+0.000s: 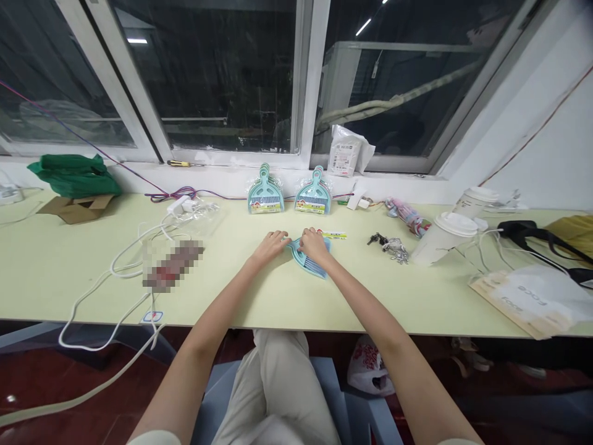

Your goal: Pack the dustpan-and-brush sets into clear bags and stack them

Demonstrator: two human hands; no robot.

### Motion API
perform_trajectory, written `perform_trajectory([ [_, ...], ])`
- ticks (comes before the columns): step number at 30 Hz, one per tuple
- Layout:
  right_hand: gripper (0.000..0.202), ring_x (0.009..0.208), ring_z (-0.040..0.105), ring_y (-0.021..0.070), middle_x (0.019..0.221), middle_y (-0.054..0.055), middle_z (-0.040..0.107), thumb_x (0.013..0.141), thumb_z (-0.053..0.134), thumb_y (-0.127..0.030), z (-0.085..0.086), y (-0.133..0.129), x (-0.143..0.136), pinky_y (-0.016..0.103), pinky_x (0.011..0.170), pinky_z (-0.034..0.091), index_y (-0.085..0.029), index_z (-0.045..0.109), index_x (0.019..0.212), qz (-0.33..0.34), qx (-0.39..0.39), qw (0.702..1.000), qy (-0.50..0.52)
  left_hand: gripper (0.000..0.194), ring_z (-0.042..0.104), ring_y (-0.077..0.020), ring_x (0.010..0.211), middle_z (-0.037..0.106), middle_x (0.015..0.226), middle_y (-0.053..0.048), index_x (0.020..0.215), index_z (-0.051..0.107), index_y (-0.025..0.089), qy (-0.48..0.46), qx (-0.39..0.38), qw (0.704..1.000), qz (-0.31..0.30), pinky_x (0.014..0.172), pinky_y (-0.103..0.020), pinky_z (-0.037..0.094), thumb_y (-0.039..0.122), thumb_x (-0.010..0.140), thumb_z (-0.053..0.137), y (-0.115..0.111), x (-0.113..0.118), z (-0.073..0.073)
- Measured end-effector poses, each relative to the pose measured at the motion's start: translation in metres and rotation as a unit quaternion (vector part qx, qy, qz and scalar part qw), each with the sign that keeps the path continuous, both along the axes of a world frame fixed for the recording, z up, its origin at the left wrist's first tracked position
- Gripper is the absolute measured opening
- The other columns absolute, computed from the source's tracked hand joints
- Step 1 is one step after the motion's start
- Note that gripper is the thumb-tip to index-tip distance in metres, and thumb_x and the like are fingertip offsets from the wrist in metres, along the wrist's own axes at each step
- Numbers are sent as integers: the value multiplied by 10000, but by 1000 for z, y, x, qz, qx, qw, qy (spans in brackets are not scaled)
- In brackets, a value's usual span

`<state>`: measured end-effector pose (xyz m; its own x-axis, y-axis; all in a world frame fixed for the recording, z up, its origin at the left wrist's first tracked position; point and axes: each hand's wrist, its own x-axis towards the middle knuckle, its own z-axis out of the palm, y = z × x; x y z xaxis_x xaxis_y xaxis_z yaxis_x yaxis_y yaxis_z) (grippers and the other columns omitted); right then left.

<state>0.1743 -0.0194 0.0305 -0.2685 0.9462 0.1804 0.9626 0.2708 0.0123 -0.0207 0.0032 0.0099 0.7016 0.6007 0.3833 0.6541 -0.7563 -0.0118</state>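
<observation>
A light blue dustpan and brush set (309, 264) lies on the pale green table (370, 303) in front of me. My right hand (314, 245) is closed over its upper part, near the base of the handle. At the handle's left end, my left hand (273, 245) rests with its fingertips at the handle, fingers bent. A printed label card (334, 235) lies just behind my right hand. Two wrapped stacks of similar sets, one on the left (265, 196) and one on the right (314, 196), lean against the sill.
White cables (115, 262) and a blurred-out object (171, 267) lie at the left, before a green bag (76, 176). Toward the right are keys (395, 247), lidded cups (442, 240) and a paper bag (528, 300). A screwdriver (180, 164) rests on the sill.
</observation>
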Motion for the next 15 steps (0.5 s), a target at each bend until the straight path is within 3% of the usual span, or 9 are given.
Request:
perform_trajectory([
  [3,176,1097,484,269,1073,116,624,777,712,-351,1,3,1,369,907,362,-188,701,842,17,-10,1000,23,220,542,-234,983,605,994,-128,976,618,173,15,-23,999,-37,855,-349,360,86,889,435,10,6,-8],
  [9,205,1058,521,247,958,77,660,738,746,-383,0,13,3,346,907,353,-208,689,827,8,-57,996,61,197,562,-232,836,605,808,-126,819,633,153,8,-56,998,-27,785,-350,373,114,881,451,17,15,-14],
  [12,165,1074,516,243,1012,71,663,777,694,-359,-3,14,5,355,931,338,-195,686,764,13,-59,997,57,209,575,-238,894,629,862,-135,866,650,156,-31,-86,996,-15,849,-368,378,114,873,445,12,12,-18],
  [15,167,1092,508,247,1044,75,659,759,685,-355,-7,13,5,365,965,319,-189,696,751,0,-54,996,68,278,528,-263,1120,627,1100,-151,1055,638,183,-164,-101,981,34,993,-422,329,99,844,478,2,12,-23],
])
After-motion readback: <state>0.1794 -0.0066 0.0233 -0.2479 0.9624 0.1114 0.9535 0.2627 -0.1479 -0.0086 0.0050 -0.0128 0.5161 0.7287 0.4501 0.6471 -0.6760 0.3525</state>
